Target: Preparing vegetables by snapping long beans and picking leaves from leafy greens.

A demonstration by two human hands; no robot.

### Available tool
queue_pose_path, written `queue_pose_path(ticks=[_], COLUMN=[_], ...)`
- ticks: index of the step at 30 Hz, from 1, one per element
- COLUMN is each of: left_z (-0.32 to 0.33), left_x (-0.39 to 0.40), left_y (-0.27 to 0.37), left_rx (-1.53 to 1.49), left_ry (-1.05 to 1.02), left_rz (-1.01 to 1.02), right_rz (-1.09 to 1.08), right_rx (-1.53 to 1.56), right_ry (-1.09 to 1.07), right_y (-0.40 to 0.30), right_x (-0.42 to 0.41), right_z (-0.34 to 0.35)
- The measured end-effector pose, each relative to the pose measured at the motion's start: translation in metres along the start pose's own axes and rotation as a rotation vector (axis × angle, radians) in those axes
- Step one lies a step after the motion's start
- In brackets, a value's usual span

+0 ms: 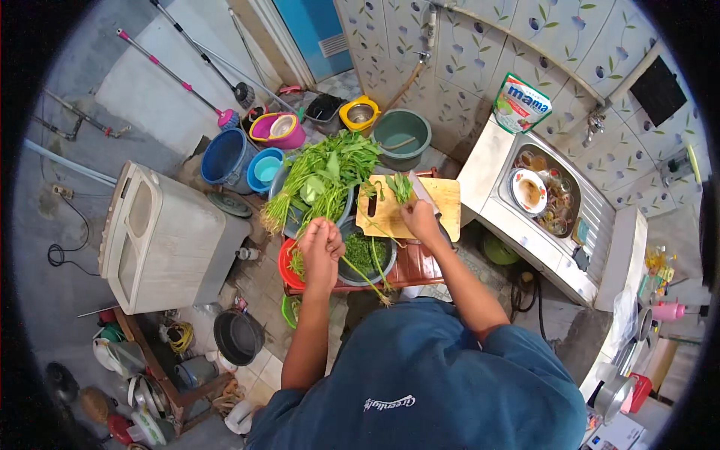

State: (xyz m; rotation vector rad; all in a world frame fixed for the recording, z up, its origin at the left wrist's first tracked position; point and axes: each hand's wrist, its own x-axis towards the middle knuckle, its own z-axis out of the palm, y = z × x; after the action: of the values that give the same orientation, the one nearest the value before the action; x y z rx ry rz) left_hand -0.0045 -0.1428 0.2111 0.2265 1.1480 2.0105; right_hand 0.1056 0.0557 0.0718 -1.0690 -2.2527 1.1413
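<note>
My left hand [320, 247], fingers pinched together, is above the near side of the basin, beside a long green stem [360, 271]; whether it grips anything cannot be told. My right hand [421, 221] is over the wooden cutting board [447, 197] with its fingertips drawn together, and any hold is hidden. Beside it on the board is a knife [423, 190], its dark handle partly behind my wrist. Picked leaves [400, 187] lie left of the blade. A large heap of leafy greens with roots [337, 163] fills a grey-blue basin [275, 185]. Chopped greens [360, 250] fill a round pan [391, 261].
A red basin [288, 264] sits beside the pan on a brown low table [419, 264]. Behind stand a blue bucket [225, 154] and a green tub [402, 138]. The sink [514, 169] at right holds dishes. A white washing machine [169, 236] stands at left.
</note>
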Motion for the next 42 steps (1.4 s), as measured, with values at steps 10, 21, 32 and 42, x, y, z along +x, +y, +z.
queue_pose_path(ticks=[10,21,32,42], left_z=[0.052,0.068,0.091,0.085], left_x=[0.000,0.001,0.000,0.009], left_y=[-0.014,-0.025,-0.017,-0.015], left_rx=[0.172,0.168,0.328,0.273], left_ry=[-0.177,-0.289,-0.333,-0.209], left_rz=[0.017,-0.015,0.098,0.244], right_rz=[0.062,0.161,-0.068,-0.116], right_rx=[0.977,1.166,1.031,1.052], right_ry=[-0.137,-0.111,0.049,-0.059], right_y=[-0.153,-0.144,-0.144,-0.159], right_x=[-0.047,-0.058,-0.059,-0.070], right_z=[-0.076,-0.088,-0.090,-0.072])
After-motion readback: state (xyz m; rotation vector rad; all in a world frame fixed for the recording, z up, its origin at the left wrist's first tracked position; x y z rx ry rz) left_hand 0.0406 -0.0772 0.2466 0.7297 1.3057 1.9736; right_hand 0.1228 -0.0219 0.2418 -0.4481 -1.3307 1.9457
